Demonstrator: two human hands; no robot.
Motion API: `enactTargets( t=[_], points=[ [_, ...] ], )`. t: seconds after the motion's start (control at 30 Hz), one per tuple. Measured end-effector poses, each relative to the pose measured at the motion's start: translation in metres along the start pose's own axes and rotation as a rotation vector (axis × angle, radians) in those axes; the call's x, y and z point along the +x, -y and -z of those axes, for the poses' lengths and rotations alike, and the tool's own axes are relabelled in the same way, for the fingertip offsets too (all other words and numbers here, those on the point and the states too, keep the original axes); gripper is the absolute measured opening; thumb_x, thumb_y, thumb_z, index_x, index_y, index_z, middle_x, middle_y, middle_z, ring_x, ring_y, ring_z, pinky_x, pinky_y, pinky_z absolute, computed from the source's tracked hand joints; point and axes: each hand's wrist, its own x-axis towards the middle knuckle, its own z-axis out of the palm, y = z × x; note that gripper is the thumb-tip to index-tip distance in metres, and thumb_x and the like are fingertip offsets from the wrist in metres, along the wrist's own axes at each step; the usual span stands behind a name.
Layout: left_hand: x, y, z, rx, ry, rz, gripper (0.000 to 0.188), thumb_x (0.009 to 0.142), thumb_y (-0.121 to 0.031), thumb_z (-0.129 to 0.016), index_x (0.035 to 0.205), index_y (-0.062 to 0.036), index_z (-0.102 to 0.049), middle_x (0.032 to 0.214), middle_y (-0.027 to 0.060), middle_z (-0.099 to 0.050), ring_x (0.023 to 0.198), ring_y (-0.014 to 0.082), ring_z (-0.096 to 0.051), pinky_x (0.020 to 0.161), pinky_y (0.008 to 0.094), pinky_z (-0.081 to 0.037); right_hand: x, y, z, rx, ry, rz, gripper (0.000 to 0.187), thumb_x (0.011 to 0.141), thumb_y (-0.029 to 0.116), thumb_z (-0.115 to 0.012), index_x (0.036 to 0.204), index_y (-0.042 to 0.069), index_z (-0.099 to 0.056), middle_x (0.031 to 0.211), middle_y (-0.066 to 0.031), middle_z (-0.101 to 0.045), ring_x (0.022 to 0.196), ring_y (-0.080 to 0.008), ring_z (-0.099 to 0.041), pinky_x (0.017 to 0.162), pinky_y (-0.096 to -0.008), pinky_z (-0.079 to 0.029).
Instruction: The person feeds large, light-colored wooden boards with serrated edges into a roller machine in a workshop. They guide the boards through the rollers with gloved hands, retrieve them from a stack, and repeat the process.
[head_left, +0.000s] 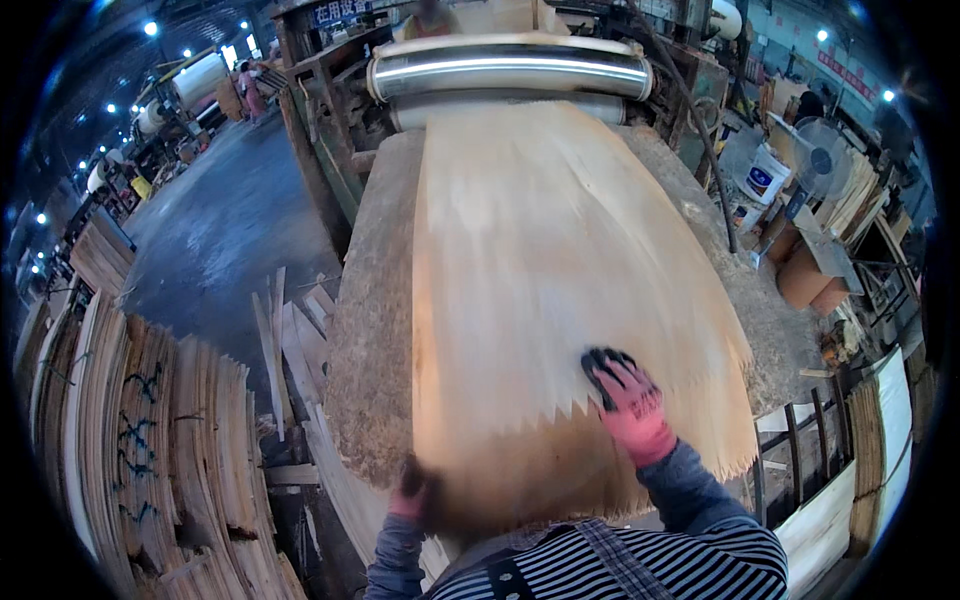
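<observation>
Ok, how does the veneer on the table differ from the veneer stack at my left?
The veneer on the table lies broad side up; the veneer stack shows many layered edges. The table's veneer looks paler, while the stack looks browner and bears teal marks. Both are thin wood sheets.

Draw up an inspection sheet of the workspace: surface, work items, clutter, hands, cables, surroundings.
Surface: worn grey-brown flat table, stained.
Work items: overlapping thin pale wood veneer sheets with jagged near edges, lying before a shiny metal roller.
Clutter: loose pale wood strips left of the table.
Hands: right hand, pink-and-black glove, flat on the veneer; left hand, blurred, at its near left corner.
Cables: long dark rod or hose at right; cannot tell which.
Surroundings: brown layered wood stacks left; round pale fan right.
</observation>
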Motion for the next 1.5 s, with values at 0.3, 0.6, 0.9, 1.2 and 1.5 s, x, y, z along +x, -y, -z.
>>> enactTargets(
  t=[0.3,0.6,0.9,1.2,1.5],
  points=[
    [-0.025,-0.047,0.006,0.130,0.011,-0.176,0.050,0.077,-0.009,-0.057,0.123,-0.0033,-0.037,0.119,0.0096,-0.045,0.109,0.0174,-0.042,0.090,0.0299,-0.034,0.094,-0.041,-0.085,0.033,0.084,-0.068,0.041,0.069,0.019,-0.058,0.109,0.014,-0.049,0.112,-0.0104,-0.049,0.102,-0.0295,-0.047,0.086,-0.0392,-0.037],
    [-0.014,-0.019,0.010,-0.029,0.103,-0.031,0.052,0.078,-0.014,-0.055,0.124,-0.0026,-0.034,0.120,0.0090,-0.044,0.109,0.0180,-0.041,0.090,0.0304,-0.034,0.171,-0.108,-0.173,-0.205,-0.038,-0.064,0.044,0.074,0.027,-0.055,0.114,0.013,-0.045,0.116,-0.0097,-0.045,0.108,-0.0265,-0.041,0.092,-0.0402,-0.031],
    [-0.005,-0.004,0.036,0.174,0.260,-0.273,0.037,0.080,-0.012,-0.052,0.114,-0.0016,-0.044,0.108,0.0091,-0.051,0.097,0.0180,-0.050,0.082,0.0290,-0.041,0.007,0.018,-0.027,0.228,0.477,0.376,0.071,0.072,0.049,-0.050,0.125,0.005,-0.032,0.125,-0.0197,-0.033,0.118,-0.0335,-0.028,0.099,-0.0444,-0.018],
    [-0.060,-0.179,-0.059,-0.635,0.617,-0.039,0.029,0.077,-0.007,-0.053,0.105,0.0005,-0.050,0.103,0.0153,-0.053,0.093,0.0230,-0.054,0.081,0.0301,-0.043,-0.176,0.033,0.035,0.119,0.340,-0.081,0.061,0.057,0.017,-0.061,0.115,0.008,-0.046,0.122,-0.0170,-0.038,0.113,-0.0363,-0.035,0.095,-0.0472,-0.026],
    [-0.124,-0.146,-0.015,-0.645,0.696,0.014,0.045,0.076,0.001,-0.053,0.118,0.0018,-0.038,0.109,0.0159,-0.050,0.098,0.0226,-0.051,0.083,0.0319,-0.042,-0.237,0.064,0.130,-0.065,0.036,-0.028,0.041,0.067,0.018,-0.058,0.104,0.004,-0.049,0.106,-0.0183,-0.050,0.098,-0.0362,-0.048,0.085,-0.0463,-0.038]
  ],
)
